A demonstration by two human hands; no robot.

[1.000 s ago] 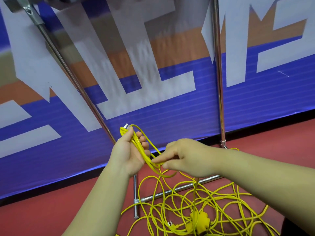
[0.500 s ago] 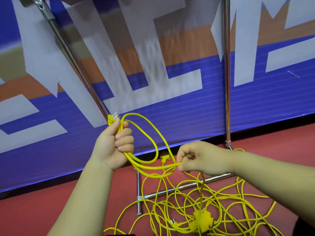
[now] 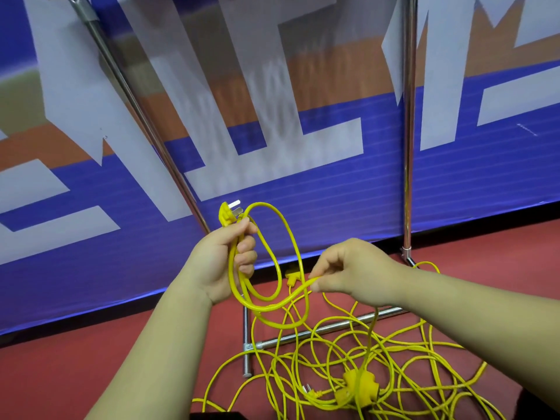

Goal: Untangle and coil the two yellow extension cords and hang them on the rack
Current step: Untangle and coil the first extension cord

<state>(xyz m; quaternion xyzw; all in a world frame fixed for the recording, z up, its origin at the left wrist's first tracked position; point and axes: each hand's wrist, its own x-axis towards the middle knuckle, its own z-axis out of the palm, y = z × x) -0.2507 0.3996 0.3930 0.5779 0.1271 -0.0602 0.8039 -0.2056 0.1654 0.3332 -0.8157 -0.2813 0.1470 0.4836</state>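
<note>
My left hand (image 3: 222, 262) grips a small coil of yellow cord (image 3: 274, 259), a few loops, with a yellow plug (image 3: 228, 212) and its metal prongs sticking up above the thumb. My right hand (image 3: 348, 272) pinches the same cord just right of the coil. From there the cord drops to a tangled heap of yellow cords (image 3: 357, 359) on the red floor. Yellow socket blocks (image 3: 360, 384) and a second plug (image 3: 309, 391) lie in the heap. The metal rack (image 3: 407, 140) stands behind, its base bars under the tangle.
A blue, white and orange banner (image 3: 303, 183) hangs close behind the rack. The rack's slanted pole (image 3: 142, 116) rises to the upper left. Red floor (image 3: 75, 374) spreads left of the heap. A dark object sits at the bottom edge.
The hands have drawn apart, pulling more cord up. The coil in my left hand has gained a wider loop, and my right hand has slid along the cord to the right.
</note>
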